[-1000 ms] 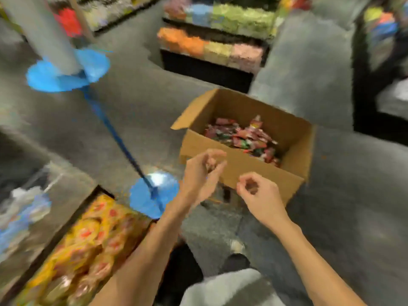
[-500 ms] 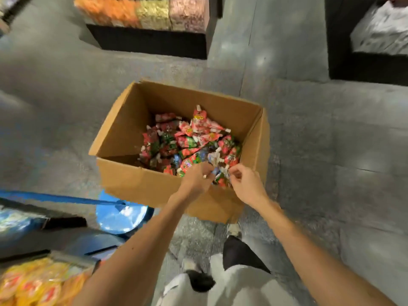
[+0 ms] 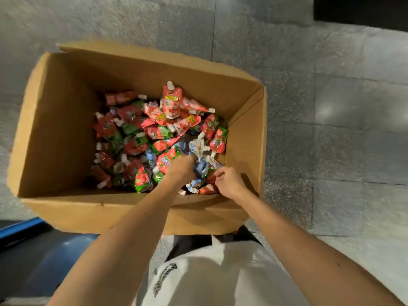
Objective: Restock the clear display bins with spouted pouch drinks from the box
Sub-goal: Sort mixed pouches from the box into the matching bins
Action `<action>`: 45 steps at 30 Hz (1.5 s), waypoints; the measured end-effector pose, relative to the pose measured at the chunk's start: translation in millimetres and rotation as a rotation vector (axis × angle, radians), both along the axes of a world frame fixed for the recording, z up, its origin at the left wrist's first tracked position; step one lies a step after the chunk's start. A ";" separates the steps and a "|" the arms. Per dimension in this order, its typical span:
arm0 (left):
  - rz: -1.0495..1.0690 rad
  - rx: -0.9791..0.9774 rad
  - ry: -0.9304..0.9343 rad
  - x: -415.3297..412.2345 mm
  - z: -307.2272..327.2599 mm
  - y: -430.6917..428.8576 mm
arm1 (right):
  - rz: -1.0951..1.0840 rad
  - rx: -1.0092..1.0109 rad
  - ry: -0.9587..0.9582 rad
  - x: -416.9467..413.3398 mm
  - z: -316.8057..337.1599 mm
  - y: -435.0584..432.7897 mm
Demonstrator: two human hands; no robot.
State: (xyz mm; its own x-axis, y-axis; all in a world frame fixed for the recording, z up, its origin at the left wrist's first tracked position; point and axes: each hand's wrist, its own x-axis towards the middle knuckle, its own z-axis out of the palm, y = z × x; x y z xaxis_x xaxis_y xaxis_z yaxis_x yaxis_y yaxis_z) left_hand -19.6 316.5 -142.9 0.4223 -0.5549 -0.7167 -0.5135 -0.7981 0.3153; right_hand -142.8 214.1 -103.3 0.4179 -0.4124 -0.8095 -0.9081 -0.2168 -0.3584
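A: Head view: box (image 3: 55,120) on the floor (image 3: 331,129), pouches (image 3: 136,146) piled inside. Which step?
B: Picking stock. Right hand (image 3: 230,184) is in the near right corner, its grip pinched on the edge of a blue pouch (image 3: 202,167). Left hand (image 3: 180,170) is just beside it, fingers curled down into the pile. Its grip is hidden, so I cannot tell.
A: Next?
B: Probably gather a handful, lift clear of the box wall, carry to the bins. Bins not in view.
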 end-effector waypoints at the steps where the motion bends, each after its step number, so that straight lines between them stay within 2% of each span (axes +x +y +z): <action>1: -0.079 0.025 -0.035 2.3 -9.5 -1.4 | -0.039 -0.001 0.039 6.4 -10.1 0.1; 4: -0.318 0.062 -0.100 5.3 -35.1 -8.2 | -0.070 -0.030 0.162 19.6 -36.1 0.1; 7: -0.464 0.056 -0.129 7.3 -62.3 -16.7 | -0.063 -0.070 0.268 25.9 -62.3 -3.3; 12: -0.739 0.040 -0.133 -3.7 -92.8 -37.0 | -0.010 -0.063 0.316 33.0 -112.7 -12.4; 15: -0.729 0.071 -0.126 -10.0 -104.6 -46.8 | 0.120 -0.039 0.305 35.9 -136.9 -16.5; 19: -0.797 0.123 -0.152 -7.2 -111.2 -51.2 | 0.240 0.126 0.364 33.8 -157.9 -24.8; 24: -0.825 0.132 -0.172 -1.8 -105.5 -49.1 | 0.440 -0.021 0.417 37.8 -161.9 -20.0; 35: -0.968 0.128 -0.226 12.0 -87.9 -19.8 | 0.422 0.006 0.323 30.4 -146.8 -12.5; 37: -0.962 0.099 -0.238 15.5 -84.3 -10.8 | 0.398 0.027 0.314 33.4 -141.8 -15.3; 41: -0.902 0.014 -0.261 24.6 -70.9 8.2 | 0.202 0.143 0.333 43.6 -132.8 -13.5; 45: -0.827 0.001 -0.399 51.5 -62.9 34.3 | -0.187 0.301 0.263 46.0 -124.3 -15.7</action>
State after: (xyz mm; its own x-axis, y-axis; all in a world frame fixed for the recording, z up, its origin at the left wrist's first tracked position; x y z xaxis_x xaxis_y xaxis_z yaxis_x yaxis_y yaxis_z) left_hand 31.9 350.8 -205.8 0.1071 -0.7901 -0.6036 -0.9917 -0.1281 -0.0084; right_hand -96.8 198.4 -227.6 0.1225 -0.1910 -0.9739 -0.9905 0.0383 -0.1321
